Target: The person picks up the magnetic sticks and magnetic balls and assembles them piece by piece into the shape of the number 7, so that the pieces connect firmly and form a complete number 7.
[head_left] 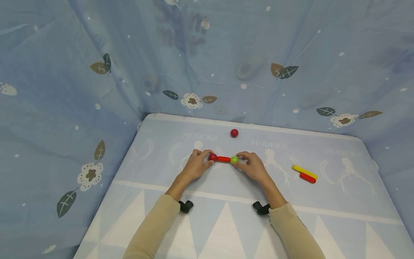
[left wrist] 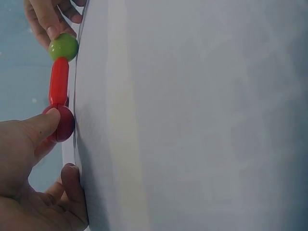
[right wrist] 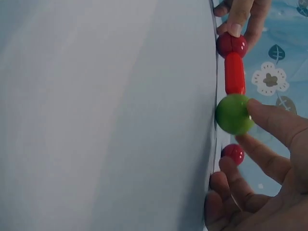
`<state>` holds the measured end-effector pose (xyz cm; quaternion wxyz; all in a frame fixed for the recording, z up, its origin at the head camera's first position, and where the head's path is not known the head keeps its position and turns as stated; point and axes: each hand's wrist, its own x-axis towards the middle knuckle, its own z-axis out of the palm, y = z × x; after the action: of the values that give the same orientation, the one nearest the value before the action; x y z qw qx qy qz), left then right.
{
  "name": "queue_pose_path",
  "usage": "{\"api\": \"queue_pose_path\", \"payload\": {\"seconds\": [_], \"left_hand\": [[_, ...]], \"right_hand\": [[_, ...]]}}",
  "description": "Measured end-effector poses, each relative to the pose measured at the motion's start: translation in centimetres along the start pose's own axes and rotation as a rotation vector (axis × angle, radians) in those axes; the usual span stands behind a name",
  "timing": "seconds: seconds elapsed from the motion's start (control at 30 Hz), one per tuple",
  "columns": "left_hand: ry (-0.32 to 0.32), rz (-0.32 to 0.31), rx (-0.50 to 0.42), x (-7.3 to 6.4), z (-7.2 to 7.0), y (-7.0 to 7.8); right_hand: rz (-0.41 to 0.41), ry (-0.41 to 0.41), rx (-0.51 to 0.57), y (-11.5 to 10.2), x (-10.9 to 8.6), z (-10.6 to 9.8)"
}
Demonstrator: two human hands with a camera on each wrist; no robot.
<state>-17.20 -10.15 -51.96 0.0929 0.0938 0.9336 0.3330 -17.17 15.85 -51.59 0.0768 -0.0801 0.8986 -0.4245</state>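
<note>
A short red rod [head_left: 223, 159] joins a dark red ball [head_left: 212, 157] at its left end to a green ball [head_left: 234, 160] at its right end. My left hand [head_left: 195, 166] pinches the dark red ball between thumb and fingers. On the other side, my right hand [head_left: 253, 166] holds the green ball by thumb and fingertip. In the right wrist view the green ball [right wrist: 235, 114] sits against the end of the red rod [right wrist: 235, 73]. The left wrist view shows my thumb lying on the dark red ball [left wrist: 59, 124].
Beyond the hands lies another dark red ball [head_left: 234, 133]. To the right, a yellow rod [head_left: 304, 172] and a second red rod [head_left: 307, 178] lie side by side. A patterned cloth covers the table [head_left: 223, 233], and blue curtains [head_left: 226, 54] rise behind and at the sides.
</note>
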Motion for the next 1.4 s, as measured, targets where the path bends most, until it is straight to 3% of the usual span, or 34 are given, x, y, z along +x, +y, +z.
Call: {"api": "queue_pose_path", "payload": {"seconds": [0.33,0.93,1.17,1.4], "left_hand": [[-0.001,-0.010,-0.002,0.0,0.0,0.0],[-0.010,-0.026,0.003,0.0,0.1,-0.1],[-0.007,-0.020,0.006,0.1,0.1,-0.1],[-0.003,-0.019,0.005,0.0,0.1,-0.1]], "right_hand": [[0.030,0.034,0.014,0.7,-2.7,-2.9],[0.063,0.285,-0.049,4.9,-10.4,-9.0],[0.138,0.345,-0.077,6.9,-12.5,-11.1],[0.268,0.391,-0.086,8.6,-13.7,-12.4]]}}
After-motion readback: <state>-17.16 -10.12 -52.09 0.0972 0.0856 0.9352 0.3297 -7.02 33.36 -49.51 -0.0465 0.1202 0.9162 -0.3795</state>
